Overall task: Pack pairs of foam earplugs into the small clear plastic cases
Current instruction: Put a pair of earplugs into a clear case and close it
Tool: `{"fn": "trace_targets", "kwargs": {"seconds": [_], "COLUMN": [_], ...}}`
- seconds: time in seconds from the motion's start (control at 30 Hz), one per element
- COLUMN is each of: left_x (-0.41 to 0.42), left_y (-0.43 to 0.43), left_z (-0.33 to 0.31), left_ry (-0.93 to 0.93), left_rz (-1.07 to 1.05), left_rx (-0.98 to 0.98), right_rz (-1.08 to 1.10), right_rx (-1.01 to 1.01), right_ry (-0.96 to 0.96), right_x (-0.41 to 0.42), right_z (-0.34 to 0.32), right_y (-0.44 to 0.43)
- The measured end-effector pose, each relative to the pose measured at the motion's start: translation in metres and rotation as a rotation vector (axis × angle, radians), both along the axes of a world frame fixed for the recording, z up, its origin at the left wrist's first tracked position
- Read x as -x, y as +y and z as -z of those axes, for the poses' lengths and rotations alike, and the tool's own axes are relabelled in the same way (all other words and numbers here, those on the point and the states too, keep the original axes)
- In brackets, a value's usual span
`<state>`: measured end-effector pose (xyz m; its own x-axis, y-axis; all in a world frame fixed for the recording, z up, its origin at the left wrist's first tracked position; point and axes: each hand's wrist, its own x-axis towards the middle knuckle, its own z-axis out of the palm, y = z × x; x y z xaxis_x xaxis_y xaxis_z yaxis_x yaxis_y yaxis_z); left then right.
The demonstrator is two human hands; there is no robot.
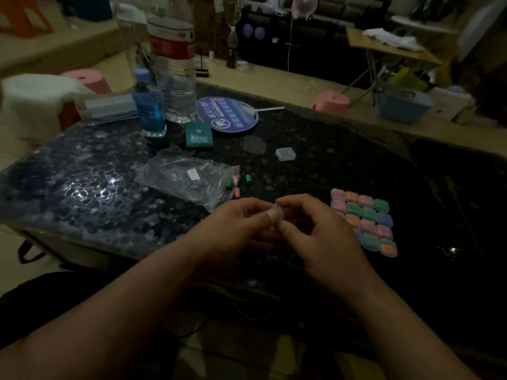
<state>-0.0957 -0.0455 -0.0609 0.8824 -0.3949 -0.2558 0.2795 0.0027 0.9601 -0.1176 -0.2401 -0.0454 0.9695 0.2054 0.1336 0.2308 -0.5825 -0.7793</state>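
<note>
Earplugs [248, 180] loose x4; held case [277, 214] x1, spare case [286, 154] x1.

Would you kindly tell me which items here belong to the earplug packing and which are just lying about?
Belonging: held case, spare case, packed cases, loose earplugs, plastic bag.
Lying about: large water bottle, blue bottle, round fan, green packet.

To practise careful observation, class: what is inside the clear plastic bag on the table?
Through the clear plastic bag a small white label shows, and a green earplug and pink earplugs lie at its mouth. Folds and glare hide anything else.
</note>
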Motion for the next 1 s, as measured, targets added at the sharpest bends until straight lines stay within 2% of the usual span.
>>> {"fn": "trace_targets", "kwargs": {"seconds": [0.1,0.27,0.37,0.5,0.63,0.8,1.0], "left_x": [0.004,0.007,0.006,0.004,0.004,0.004,0.006], "left_y": [-0.003,-0.007,-0.008,-0.008,-0.009,-0.006,-0.003], "left_z": [-0.004,-0.007,-0.006,-0.005,-0.005,-0.003,-0.004], "left_ry": [0.041,0.109,0.113,0.000,-0.057,-0.007,0.103], "left_rz": [-0.005,-0.013,-0.010,-0.090,-0.066,0.001,0.073], "left_rx": [-0.032,-0.042,-0.103,-0.129,-0.144,-0.088,0.034], "right_rz": [0.012,-0.055,0.003,0.127,0.160,0.139,0.143], "right_rx": [-0.003,-0.129,-0.221,-0.308,-0.405,-0.333,-0.428], "right_ry": [0.013,0.177,0.226,0.398,0.540,0.569,0.712], "right_x": [-0.001,0.000,-0.002,-0.012,-0.018,-0.016,-0.015], "right_z": [0.001,-0.001,-0.002,0.000,0.005,0.007,-0.001], "right_y": [0.000,0.003,0.003,0.000,0.000,-0.003,-0.006]}}
